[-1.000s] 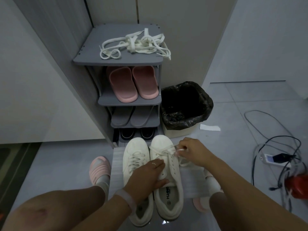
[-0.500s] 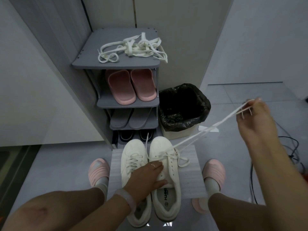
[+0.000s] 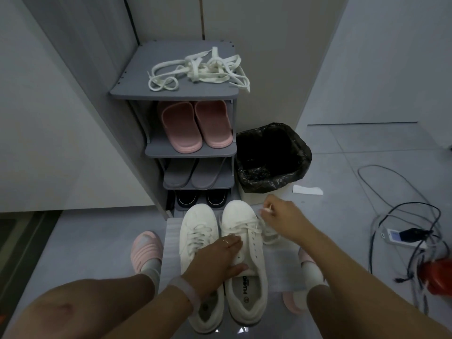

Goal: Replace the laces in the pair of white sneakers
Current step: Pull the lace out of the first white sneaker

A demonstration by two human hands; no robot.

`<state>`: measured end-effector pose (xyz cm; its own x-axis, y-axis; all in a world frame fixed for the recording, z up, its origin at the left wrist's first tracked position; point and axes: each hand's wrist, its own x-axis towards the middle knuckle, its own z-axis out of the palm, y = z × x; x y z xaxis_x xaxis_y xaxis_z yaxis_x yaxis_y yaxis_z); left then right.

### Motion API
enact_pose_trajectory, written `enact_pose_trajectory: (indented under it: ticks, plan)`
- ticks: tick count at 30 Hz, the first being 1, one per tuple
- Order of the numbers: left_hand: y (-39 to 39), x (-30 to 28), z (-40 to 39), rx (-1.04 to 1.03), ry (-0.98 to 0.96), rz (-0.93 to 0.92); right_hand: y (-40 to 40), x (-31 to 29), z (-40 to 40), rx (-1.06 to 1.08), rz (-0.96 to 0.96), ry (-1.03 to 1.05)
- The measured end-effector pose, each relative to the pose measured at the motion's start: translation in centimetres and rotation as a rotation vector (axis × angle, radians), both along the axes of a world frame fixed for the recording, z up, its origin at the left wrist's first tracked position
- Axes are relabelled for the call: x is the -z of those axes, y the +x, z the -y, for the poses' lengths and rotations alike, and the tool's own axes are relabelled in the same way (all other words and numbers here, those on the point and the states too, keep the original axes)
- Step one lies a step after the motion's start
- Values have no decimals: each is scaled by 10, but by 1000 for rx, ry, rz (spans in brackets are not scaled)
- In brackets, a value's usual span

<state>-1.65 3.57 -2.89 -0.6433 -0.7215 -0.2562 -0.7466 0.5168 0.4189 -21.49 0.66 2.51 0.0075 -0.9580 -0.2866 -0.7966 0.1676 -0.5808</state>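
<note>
You are working on the right sneaker, which is standing on a pale sheet on the floor, touching the left sneaker at its side. Your left hand is lying across the tongue and upper eyelets of the right sneaker, fingers fairly straight, pressing down and steadying it rather than gripping it. Your right hand is sitting just beside the toe end of that sneaker, fingertips curled and pinching the old lace near its free end.

Progress, judged from how things lie: the upper eyelets of the right sneaker are showing bare, while crossings are remaining over the lower rows, so unlacing appears partly done. The left sneaker is looking fully laced and untouched. The replacement laces are lying in a loose tangle on top of the grey shoe rack, well apart from both sneakers, so no relacing appears started.

Remaining, as a judgement: finish stripping the right sneaker, strip the left, then thread both. A lined bin is standing just beside the rack.
</note>
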Motion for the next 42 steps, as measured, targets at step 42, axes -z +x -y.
enact_pose_trajectory:
  ticks: [42]
  plan:
    - [2,1,1,2,14,-49,40,16,3,-292,-454,-84]
